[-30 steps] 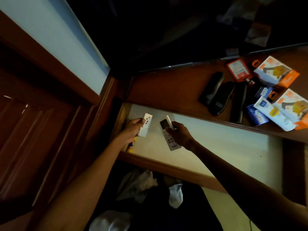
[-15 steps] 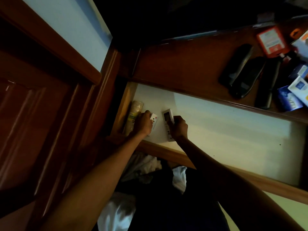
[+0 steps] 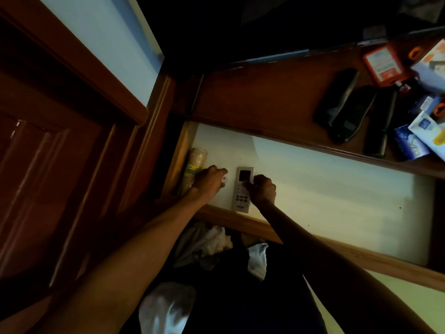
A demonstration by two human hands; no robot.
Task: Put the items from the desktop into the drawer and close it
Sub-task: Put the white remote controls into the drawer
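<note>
Head view down into an open drawer, pulled out beneath the front edge of a dark wooden bench. Shows two bare forearms reaching over the drawer's wooden front rail to the left end of the pale drawer floor.

Left hand: knuckles up, fingers curled down over a small white remote and gripping it low against the drawer floor. Only one corner of that remote visible, with a red mark, just past the fingertips. Just left of this hand, a ridged tan cylinder with a green label, lying on its side along the left drawer wall. Contact between cylinder and hand: cannot tell.

Right hand: fingers curled and gripping the right edge of a larger grey remote, beside its dark screen. Remote flat on the drawer floor, screen end away from the person, button end at the front rail. Both remotes side by side inside the drawer, with a narrow strip of floor between them.

On the bench, at far right and well apart from both hands:
- three dark elongated objects lying side by side
- a red packet behind them
- a blue packet at the front edge
- white-and-orange boxes at the frame edge

At left, a panelled wooden door. Below the front rail, crumpled white cloth against dark fabric.
</note>
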